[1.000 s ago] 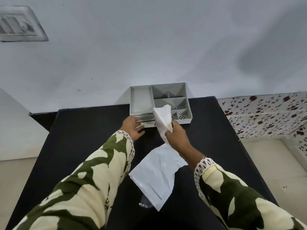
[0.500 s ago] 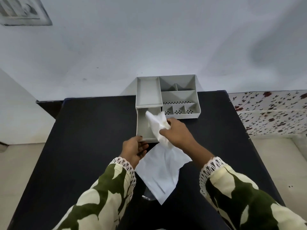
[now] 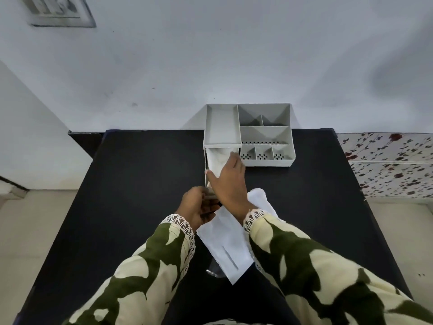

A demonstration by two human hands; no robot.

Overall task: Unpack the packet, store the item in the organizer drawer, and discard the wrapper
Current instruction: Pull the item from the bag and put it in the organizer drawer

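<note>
A grey organizer (image 3: pixel 264 132) stands at the far edge of the black table (image 3: pixel 145 184), against the wall. Its drawer (image 3: pixel 206 170) is pulled out toward me on the left side. My left hand (image 3: pixel 195 205) grips the drawer's front end. My right hand (image 3: pixel 228 181) reaches over the drawer and presses a white folded cloth item (image 3: pixel 219 158) down into it. A white flat wrapper (image 3: pixel 230 245) lies on the table under my right forearm, partly hidden by the sleeve.
A small clear plastic scrap (image 3: pixel 214 270) lies by the wrapper's near left edge. A white wall rises behind the table. A floral-patterned surface (image 3: pixel 393 165) sits to the right of the table, and pale floor shows on both sides.
My left hand pulled the drawer out toward me. My right hand brought the white cloth down from above the organizer into the open drawer.
</note>
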